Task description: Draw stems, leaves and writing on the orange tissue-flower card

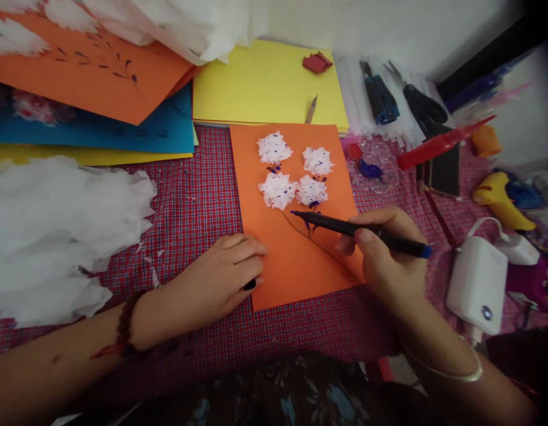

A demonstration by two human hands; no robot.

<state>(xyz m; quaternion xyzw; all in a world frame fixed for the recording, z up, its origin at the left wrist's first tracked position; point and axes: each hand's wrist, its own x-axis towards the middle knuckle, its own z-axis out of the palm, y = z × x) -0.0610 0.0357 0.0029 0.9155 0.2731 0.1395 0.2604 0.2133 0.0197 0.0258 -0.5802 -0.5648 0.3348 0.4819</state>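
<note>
An orange sheet of paper [278, 266] lies on the cloth in front of me, with several white crumpled-paper flowers [277, 190] on it, specked with dark blue. Small dark leaf marks and thin drawn stem lines run below them. My right hand [384, 254] is closed around a black felt-tip pen [344, 226] with a blue end cap. The pen's tip is over the sheet, just below the flowers; I cannot tell whether it touches. My left hand [233, 269] lies flat across the sheet's left edge, fingers loosely extended, holding nothing.
White cut paper [56, 231] is heaped on the left. Behind lie a decorated orange sheet [158, 77], blue paper [176, 130] and yellow paper [256, 83]. Scissors [422, 106], a blue-black cutter [380, 97], a red tool [442, 142] and a white adapter [477, 284] are on the right.
</note>
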